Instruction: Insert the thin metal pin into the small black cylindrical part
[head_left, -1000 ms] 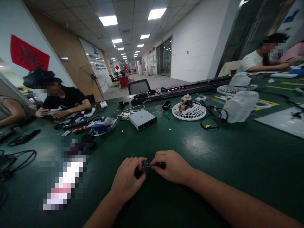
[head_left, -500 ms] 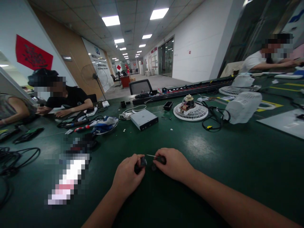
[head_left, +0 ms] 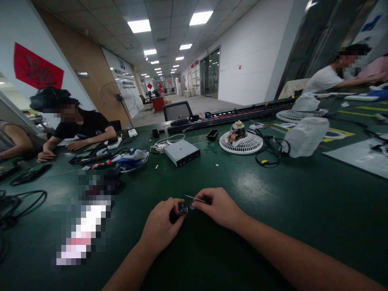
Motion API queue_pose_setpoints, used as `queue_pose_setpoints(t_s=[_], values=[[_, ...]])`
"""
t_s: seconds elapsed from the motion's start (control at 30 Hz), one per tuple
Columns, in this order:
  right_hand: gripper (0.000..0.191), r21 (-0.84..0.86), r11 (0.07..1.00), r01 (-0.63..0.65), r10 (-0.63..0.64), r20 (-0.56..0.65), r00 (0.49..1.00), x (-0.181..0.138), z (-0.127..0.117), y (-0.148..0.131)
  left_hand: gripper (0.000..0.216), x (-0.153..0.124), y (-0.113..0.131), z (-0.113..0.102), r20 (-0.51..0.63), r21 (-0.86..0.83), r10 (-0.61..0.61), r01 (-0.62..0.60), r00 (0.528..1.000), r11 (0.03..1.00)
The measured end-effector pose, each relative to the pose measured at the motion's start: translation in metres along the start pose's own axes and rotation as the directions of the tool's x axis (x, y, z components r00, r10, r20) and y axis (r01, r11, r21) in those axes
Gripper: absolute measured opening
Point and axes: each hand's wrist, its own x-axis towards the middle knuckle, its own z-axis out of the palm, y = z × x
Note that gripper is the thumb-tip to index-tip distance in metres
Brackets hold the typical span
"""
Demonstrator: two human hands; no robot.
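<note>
Low in the middle of the head view, my left hand (head_left: 159,222) is closed around a small dark cylindrical part (head_left: 182,208) with a shiny rim facing right. Just across from it, my right hand (head_left: 222,207) pinches a thin metal rod-like tool (head_left: 194,198), whose tip points left over the gap between my hands. A small dark round piece (head_left: 192,206) shows at my right fingertips; whether those fingers grip it too, I cannot tell. The tool's rear end is hidden in the palm. Both hands are close to the green tabletop (head_left: 194,250).
Beyond my hands lie a grey disc drive (head_left: 182,152), a small black tray (head_left: 212,134) and a white fan grille with its motor (head_left: 241,142). Right of these are a white housing (head_left: 306,137) and black cables. Tools and a blue-white cloth (head_left: 131,159) lie left, near co-workers.
The dark part in my left hand has tilted so its rim shows more. My right fingers have shifted slightly, and more of the metal tool is visible. The view has drifted a little.
</note>
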Motion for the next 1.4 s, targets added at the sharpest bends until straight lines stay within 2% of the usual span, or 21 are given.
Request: queue_pose_setpoints(t_s=[0.1,0.27,0.4,0.63,0.87,0.97,1.13,1.23,1.4], values=[[0.011,0.084,0.996,0.043,-0.044,0.017,0.999,0.000,0.003,0.002,0.026,-0.002,0.000,0.002,-0.001,-0.021,0.085,-0.085,0.996,0.996],[0.003,0.013,0.992,0.127,-0.127,0.016,0.992,0.000,0.007,0.003,0.027,-0.005,0.002,0.005,-0.032,-0.069,0.208,-0.210,0.978,0.975],[0.010,-0.004,0.996,0.086,-0.086,-0.024,0.996,-0.001,0.006,0.001,0.028,-0.005,0.004,0.005,-0.038,-0.103,0.244,-0.247,0.969,0.964],[0.008,-0.043,0.994,0.104,-0.103,0.022,0.994,-0.002,0.005,-0.002,0.024,-0.006,0.007,0.005,-0.058,-0.085,0.289,-0.293,0.956,0.952],[0.009,0.022,0.994,0.108,-0.109,0.046,0.993,-0.004,0.006,-0.005,0.025,-0.002,0.004,0.005,-0.043,-0.076,0.173,-0.176,0.984,0.982],[0.012,0.022,0.991,0.131,-0.131,0.024,0.991,-0.004,0.001,-0.006,0.025,-0.001,0.002,0.005,-0.035,-0.123,0.126,-0.130,0.991,0.984],[0.010,-0.176,0.973,0.149,-0.158,-0.036,0.987,-0.003,-0.009,-0.004,0.022,0.001,-0.001,0.002,-0.093,-0.152,0.015,-0.029,0.996,0.988],[0.010,-0.282,0.942,0.181,-0.196,-0.026,0.980,-0.003,-0.013,-0.002,0.022,0.001,-0.001,0.000,-0.125,-0.126,-0.061,0.045,0.990,0.991],[0.013,-0.330,0.912,0.244,-0.240,0.055,0.969,-0.004,-0.012,-0.002,0.025,-0.001,0.001,0.001,-0.109,-0.099,-0.043,0.033,0.993,0.995]])
